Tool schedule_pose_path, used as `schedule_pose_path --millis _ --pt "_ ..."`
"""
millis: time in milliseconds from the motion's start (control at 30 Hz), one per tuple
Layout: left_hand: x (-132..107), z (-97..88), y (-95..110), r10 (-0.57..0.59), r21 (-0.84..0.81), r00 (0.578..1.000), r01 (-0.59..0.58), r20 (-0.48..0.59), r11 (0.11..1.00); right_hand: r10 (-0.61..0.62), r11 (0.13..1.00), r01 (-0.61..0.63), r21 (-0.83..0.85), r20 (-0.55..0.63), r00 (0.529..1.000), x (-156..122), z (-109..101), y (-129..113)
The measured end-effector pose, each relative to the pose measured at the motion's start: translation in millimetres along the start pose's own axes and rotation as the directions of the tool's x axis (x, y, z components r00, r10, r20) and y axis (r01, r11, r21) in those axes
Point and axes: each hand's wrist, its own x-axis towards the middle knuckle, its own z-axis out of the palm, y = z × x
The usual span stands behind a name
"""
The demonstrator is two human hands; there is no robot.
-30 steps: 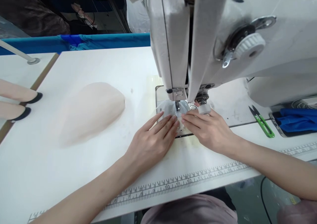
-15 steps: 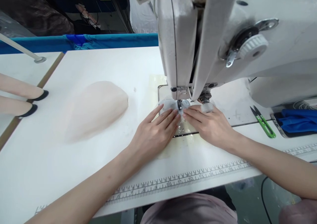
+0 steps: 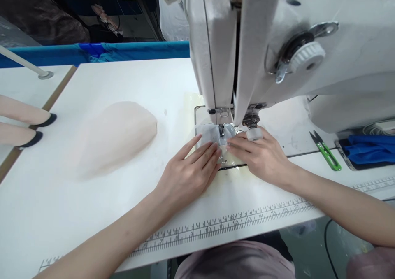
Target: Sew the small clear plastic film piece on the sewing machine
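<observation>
A small piece of sheer white fabric (image 3: pixel 206 133) lies under the presser foot (image 3: pixel 221 131) of a white sewing machine (image 3: pixel 216 56). My left hand (image 3: pixel 191 168) rests flat on the near edge of this fabric, its fingers stretched out toward the foot. To the right of the foot, my right hand (image 3: pixel 262 155) lies on the machine bed with its fingers extended leftward, the tips close to the fabric's right side. Its thumb is hidden, and a white round knob (image 3: pixel 254 134) on the machine covers part of the fingers.
A sheer beige piece (image 3: pixel 120 137) lies on the white table to the left. Two beige strips with black ends (image 3: pixel 24 108) reach in at far left. Green thread snips (image 3: pixel 326 151) and a phone under blue cloth (image 3: pixel 370 149) lie right. A printed ruler (image 3: pixel 222 229) runs along the front edge.
The whole view has shifted slightly. My left hand has drawn back a little from the presser foot, so more of the sheer fabric shows. My right hand stays almost in place.
</observation>
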Motion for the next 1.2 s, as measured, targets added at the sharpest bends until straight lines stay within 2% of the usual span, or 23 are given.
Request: schedule_pose_path --millis 300,500,833,1033,1200 --pt "1.0 4.7 -5.9 -0.014 0.0 1.0 0.014 0.011 1.0 -0.012 0.999 0.013 -0.045 0.012 1.0 2.8 1.5 -0.6" --pt "1.0 10.3 -11.4 -0.047 -0.035 0.999 0.047 0.004 0.998 0.012 1.0 -0.012 0.002 0.043 0.999 6.1 3.9 2.5" --pt "6.2 17.9 -19.5 -0.123 -0.086 0.991 0.127 0.051 0.988 0.0 0.99 0.01 -0.142 0.075 0.997 4.8 4.7 5.3" --pt "7.3 21.3 -22.2 -0.141 -0.081 0.988 0.145 0.061 0.986 0.025 0.995 -0.012 -0.101 0.122 0.992 4.6 0.6 7.2" --pt "6.7 21.6 -23.2 -0.159 -0.069 0.985 0.163 0.061 0.984 0.054 0.995 -0.045 -0.091 0.095 0.994 5.2 0.3 7.8"
